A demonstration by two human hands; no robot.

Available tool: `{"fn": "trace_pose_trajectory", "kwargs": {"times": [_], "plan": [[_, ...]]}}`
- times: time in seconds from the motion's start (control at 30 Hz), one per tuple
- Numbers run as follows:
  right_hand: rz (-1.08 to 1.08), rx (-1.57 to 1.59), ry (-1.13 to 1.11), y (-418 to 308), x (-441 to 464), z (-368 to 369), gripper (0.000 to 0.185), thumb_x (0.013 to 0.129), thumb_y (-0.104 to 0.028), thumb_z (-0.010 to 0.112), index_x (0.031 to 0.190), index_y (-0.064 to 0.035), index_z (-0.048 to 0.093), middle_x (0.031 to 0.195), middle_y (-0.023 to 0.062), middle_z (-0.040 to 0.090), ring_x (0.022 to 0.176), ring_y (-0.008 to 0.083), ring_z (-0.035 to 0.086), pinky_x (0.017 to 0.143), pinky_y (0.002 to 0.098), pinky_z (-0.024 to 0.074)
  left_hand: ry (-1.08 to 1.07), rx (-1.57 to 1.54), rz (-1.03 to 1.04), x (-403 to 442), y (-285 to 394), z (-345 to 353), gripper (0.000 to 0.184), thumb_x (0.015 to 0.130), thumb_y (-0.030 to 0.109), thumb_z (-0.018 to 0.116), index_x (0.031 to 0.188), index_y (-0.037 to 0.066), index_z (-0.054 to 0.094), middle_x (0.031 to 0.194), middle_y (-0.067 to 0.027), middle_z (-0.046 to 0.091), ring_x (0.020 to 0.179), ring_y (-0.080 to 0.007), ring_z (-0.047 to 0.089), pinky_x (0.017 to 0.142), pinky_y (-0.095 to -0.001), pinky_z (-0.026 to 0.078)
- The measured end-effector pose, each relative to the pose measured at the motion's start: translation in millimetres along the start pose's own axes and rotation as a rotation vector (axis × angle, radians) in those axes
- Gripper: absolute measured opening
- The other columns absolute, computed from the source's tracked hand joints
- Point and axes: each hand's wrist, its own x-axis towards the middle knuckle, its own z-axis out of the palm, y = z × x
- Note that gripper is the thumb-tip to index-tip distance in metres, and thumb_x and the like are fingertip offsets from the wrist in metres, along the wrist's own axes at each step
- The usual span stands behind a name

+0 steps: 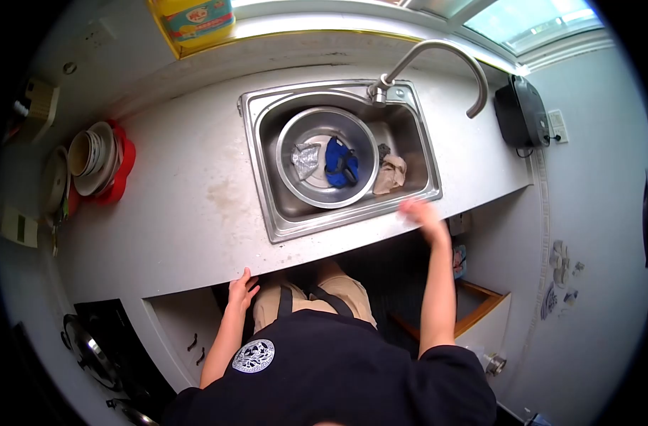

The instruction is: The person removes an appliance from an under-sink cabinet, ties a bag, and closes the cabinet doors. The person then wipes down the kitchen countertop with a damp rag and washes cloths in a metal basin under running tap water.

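My left hand (243, 290) rests at the counter's front edge with its fingers apart, holding nothing visible. Over the sink's front right corner, my right hand (423, 215) is smeared by motion, so its fingers do not show clearly. A round metal basin (287, 181) sits inside the steel sink (273, 226). In the basin lie a blue cloth-like item (340, 162) with dark parts and a crumpled silvery, clear wrapper (305, 161). A crumpled beige cloth or paper (390, 175) lies to the right of the basin, in the sink.
A curved faucet (437, 44) rises behind the sink. Stacked bowls (84, 154) and a red tray (127, 165) stand at the left. A black appliance (523, 113) is at the back right. Below the counter, a cabinet door (480, 319) hangs open near my right arm.
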Motion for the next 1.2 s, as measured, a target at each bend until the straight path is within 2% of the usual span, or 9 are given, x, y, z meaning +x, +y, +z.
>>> {"fn": "trace_pose_trajectory", "kwargs": {"times": [0.07, 0.17, 0.23, 0.3, 0.47, 0.83, 1.1, 1.13, 1.2], "plan": [[-0.338, 0.077, 0.372, -46.7, 29.7, -52.7, 0.034, 0.09, -0.024, 0.058, 0.114, -0.0003, 0.056, 0.092, 0.0068, 0.065, 0.08, 0.0127, 0.06, 0.066, 0.0269, 0.0485, -0.009, 0.017, -0.008, 1.5, 1.3, -2.1, 0.045, 0.086, 0.03, 0.065, 0.119, 0.005, 0.047, 0.12, -0.0107, 0.052, 0.113, -0.031, 0.048, 0.095, -0.0533, 0.037], [-0.671, -0.137, 0.769, -111.7, 95.7, -105.3, 0.057, 0.089, -0.023, 0.06, 0.132, 0.0074, 0.037, 0.122, 0.0203, 0.053, 0.1, 0.0244, 0.056, 0.086, 0.0327, 0.0456, -0.029, 0.013, 0.003, 0.8, 2.9, -4.0, 0.045, 0.085, 0.03, 0.066, 0.119, 0.005, 0.048, 0.119, -0.0106, 0.052, 0.113, -0.031, 0.049, 0.094, -0.0532, 0.037], [-0.605, -0.345, 0.653, -152.2, 111.6, -107.3, 0.051, 0.088, -0.034, 0.061, 0.119, 0.0035, 0.047, 0.106, 0.0186, 0.059, 0.095, 0.0271, 0.056, 0.086, 0.036, 0.0428, -0.01, 0.012, 0.016, 8.7, -1.0, -9.2, 0.045, 0.084, 0.03, 0.067, 0.118, 0.006, 0.049, 0.116, -0.01, 0.054, 0.113, -0.0299, 0.048, 0.094, -0.052, 0.037], [-0.589, -0.31, 0.907, -158.9, 125.6, -94.3, 0.05, 0.085, -0.047, 0.06, 0.101, 0.0004, 0.053, 0.089, 0.0176, 0.062, 0.084, 0.0273, 0.06, 0.076, 0.0373, 0.0462, 0.028, 0.013, 0.051, 6.3, -1.0, -5.9, 0.041, 0.085, 0.03, 0.066, 0.115, 0.006, 0.051, 0.115, -0.0095, 0.054, 0.113, -0.0288, 0.048, 0.095, -0.0512, 0.036], [-0.74, -0.415, 1.092, -161.9, 119.5, -83.1, 0.046, 0.09, -0.048, 0.052, 0.084, -0.0026, 0.06, 0.064, 0.0148, 0.063, 0.064, 0.0346, 0.064, 0.059, 0.0428, 0.0477, 0.087, -0.104, 0.105, 9.3, -6.3, -1.1, 0.038, 0.085, 0.029, 0.066, 0.113, 0.007, 0.053, 0.113, -0.0089, 0.056, 0.112, -0.0275, 0.048, 0.098, -0.0497, 0.033], [-0.484, -0.283, 0.831, -179.7, 50.0, -2.0, 0.047, 0.088, -0.05, 0.054, 0.085, -0.0041, 0.058, 0.057, 0.0097, 0.061, 0.057, 0.0265, 0.064, 0.053, 0.0377, 0.0475, 0.136, -0.199, 0.089, 19.3, -7.4, -1.5, 0.033, 0.086, 0.032, 0.064, 0.109, 0.01, 0.056, 0.115, -0.0073, 0.056, 0.118, -0.0268, 0.046, 0.102, -0.0487, 0.029], [-0.769, -0.061, 0.641, -184.8, 58.1, 79.2, 0.028, 0.093, -0.028, 0.052, 0.099, -0.0012, 0.056, 0.074, 0.0142, 0.066, 0.068, 0.0304, 0.066, 0.059, 0.0378, 0.0499, 0.15, -0.199, 0.074, 5.5, -4.7, -0.6, 0.029, 0.085, 0.032, 0.065, 0.105, 0.013, 0.058, 0.11, -0.0057, 0.058, 0.117, -0.0251, 0.046, 0.102, -0.0495, 0.029], [-0.784, 0.09, 0.596, -180.3, 65.2, 88.1, 0.027, 0.095, -0.025, 0.048, 0.102, -0.0006, 0.058, 0.082, 0.0132, 0.067, 0.074, 0.0243, 0.067, 0.064, 0.0335, 0.0502, 0.147, -0.206, 0.061, 6.8, -4.4, -2.3, 0.029, 0.085, 0.032, 0.065, 0.105, 0.012, 0.058, 0.111, -0.0058, 0.058, 0.118, -0.0254, 0.045, 0.102, -0.0502, 0.029], [-0.775, 0.341, 0.542, -165.7, 73.2, 90.4, 0.028, 0.096, -0.023, 0.046, 0.108, -0.0019, 0.058, 0.091, 0.0163, 0.067, 0.077, 0.0278, 0.067, 0.066, 0.0339, 0.0503, 0.158, -0.201, 0.048, 10.9, -4.7, -5.6, 0.03, 0.084, 0.032, 0.066, 0.104, 0.012, 0.058, 0.111, -0.006, 0.058, 0.118, -0.0256, 0.045, 0.102, -0.0505, 0.028]]}}
